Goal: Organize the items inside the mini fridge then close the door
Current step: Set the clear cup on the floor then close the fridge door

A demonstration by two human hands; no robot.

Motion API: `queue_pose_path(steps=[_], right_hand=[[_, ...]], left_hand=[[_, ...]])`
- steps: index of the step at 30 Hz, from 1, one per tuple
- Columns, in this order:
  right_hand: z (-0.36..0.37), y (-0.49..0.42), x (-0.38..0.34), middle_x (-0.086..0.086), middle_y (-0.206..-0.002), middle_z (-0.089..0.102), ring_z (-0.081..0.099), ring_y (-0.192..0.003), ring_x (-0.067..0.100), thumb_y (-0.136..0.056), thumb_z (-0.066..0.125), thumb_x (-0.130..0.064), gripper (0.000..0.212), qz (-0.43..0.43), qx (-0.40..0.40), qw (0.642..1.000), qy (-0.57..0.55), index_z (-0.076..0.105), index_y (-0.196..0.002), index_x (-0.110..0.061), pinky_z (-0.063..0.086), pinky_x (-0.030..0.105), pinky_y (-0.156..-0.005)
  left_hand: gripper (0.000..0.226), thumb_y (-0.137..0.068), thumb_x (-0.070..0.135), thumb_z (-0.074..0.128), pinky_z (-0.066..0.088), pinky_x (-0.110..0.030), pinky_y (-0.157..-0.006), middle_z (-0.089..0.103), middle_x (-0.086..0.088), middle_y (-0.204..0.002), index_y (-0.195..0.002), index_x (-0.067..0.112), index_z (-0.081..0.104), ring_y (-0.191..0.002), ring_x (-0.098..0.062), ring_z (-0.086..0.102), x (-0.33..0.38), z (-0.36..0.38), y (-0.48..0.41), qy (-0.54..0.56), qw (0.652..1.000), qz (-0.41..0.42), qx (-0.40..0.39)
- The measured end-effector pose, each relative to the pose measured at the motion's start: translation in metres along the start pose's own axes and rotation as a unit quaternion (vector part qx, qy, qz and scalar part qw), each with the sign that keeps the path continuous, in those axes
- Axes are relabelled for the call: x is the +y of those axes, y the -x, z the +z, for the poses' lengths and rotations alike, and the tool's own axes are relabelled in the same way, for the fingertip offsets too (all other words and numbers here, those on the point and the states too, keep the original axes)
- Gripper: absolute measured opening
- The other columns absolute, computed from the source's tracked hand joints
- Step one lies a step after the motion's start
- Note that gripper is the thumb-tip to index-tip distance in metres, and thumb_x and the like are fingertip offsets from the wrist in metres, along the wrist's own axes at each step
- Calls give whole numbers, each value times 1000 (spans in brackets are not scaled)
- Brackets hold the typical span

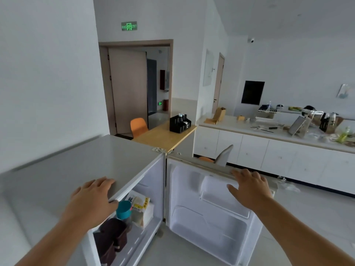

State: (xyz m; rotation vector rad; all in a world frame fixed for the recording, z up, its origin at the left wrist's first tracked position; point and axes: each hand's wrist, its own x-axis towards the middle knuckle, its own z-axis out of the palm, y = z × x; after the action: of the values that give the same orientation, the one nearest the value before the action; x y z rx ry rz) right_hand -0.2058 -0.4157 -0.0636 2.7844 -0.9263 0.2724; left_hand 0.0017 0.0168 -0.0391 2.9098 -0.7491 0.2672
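The white mini fridge (pixel 76 169) stands below me with its door (pixel 207 223) swung wide open to the right. My left hand (pixel 92 200) lies flat on the fridge's top at its front edge, thumb curled under the lip. My right hand (pixel 249 187) grips the door's upper edge. Inside the fridge I see a teal cup (pixel 124 209), a white and yellow carton (pixel 141 205) behind it, and two dark brown boxes (pixel 113 235) in front. The door shelves hold nothing.
A wooden table (pixel 163 137) with a black organizer (pixel 179 123) and an orange chair (pixel 138 127) stands behind the fridge. A white counter with cabinets (pixel 259 150) and cluttered kitchenware runs along the right. A grey chair back (pixel 224 155) shows behind the door. A doorway is at the back.
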Motion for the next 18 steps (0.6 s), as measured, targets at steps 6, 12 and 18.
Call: queue_pose_path(steps=[6,12,18], right_hand=[[-5,25,-7,-3,-128,59,58,-113,24,-104,36,-52,52,-59,12,998,-24,37,-154,-36,51,39,-95],[-30,51,-29,-8,-103,64,64,-91,16,-98,42,-46,45,-94,-5,993,-74,52,-140,-37,49,31,-73],[-45,81,-60,-16,-88,58,52,-89,3,-90,45,-42,37,-131,-13,969,-210,66,-120,-37,44,22,-72]], left_hand=[[70,-92,63,50,32,-43,-120,40,10,-164,-155,37,37,-149,-20,36,-1,3,0,7,1000,-4,1],[70,-93,62,49,33,-46,-120,41,7,-164,-156,34,38,-149,-22,37,-6,6,-1,11,1000,3,-4],[70,-94,62,47,33,-46,-121,41,6,-165,-157,33,36,-150,-23,37,-7,10,-2,15,1000,6,-2]])
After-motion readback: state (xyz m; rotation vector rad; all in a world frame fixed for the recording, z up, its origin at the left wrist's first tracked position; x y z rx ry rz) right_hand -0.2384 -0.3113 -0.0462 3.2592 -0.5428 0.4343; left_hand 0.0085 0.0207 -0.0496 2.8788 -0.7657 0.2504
